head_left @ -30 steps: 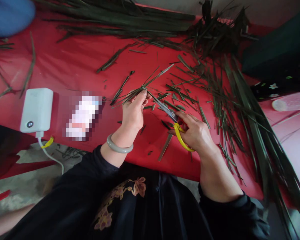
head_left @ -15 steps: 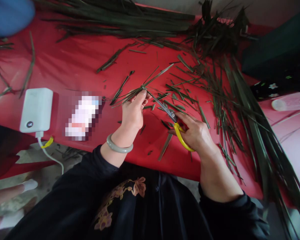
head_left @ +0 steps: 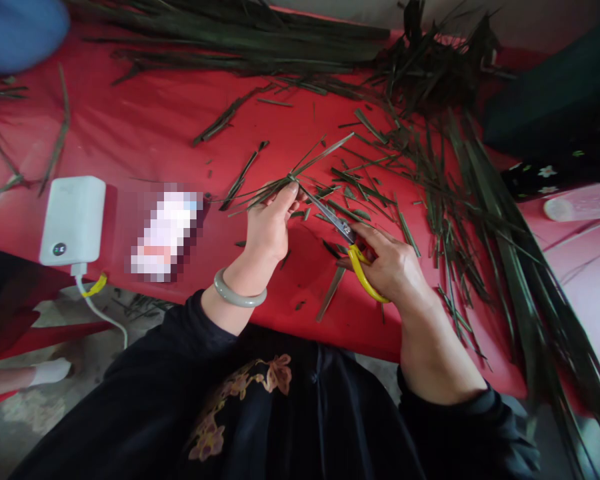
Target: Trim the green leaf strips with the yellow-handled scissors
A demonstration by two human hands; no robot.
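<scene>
My left hand (head_left: 273,223) pinches a knotted bundle of thin green leaf strips (head_left: 307,160) between thumb and fingers. The strips fan out to both sides of the knot. My right hand (head_left: 387,263) is closed around the yellow handles of a pair of scissors (head_left: 337,223). The scissors' blades point up and left, with their tips close to my left fingers and the strips. Whether the blades touch a strip I cannot tell. Short cut leaf pieces (head_left: 365,190) lie on the red table (head_left: 175,120) behind the scissors.
A white power bank (head_left: 74,220) with a cable and a blurred-out phone (head_left: 165,233) lie on the left. Long leaves (head_left: 500,227) run down the right side, and more leaves (head_left: 260,47) lie along the back. Another person's foot (head_left: 53,372) shows at lower left.
My left hand has shifted slightly right with the leaf bundle, closer to the scissors. My right hand has hardly moved. At lower left, the other person's feet have moved.
</scene>
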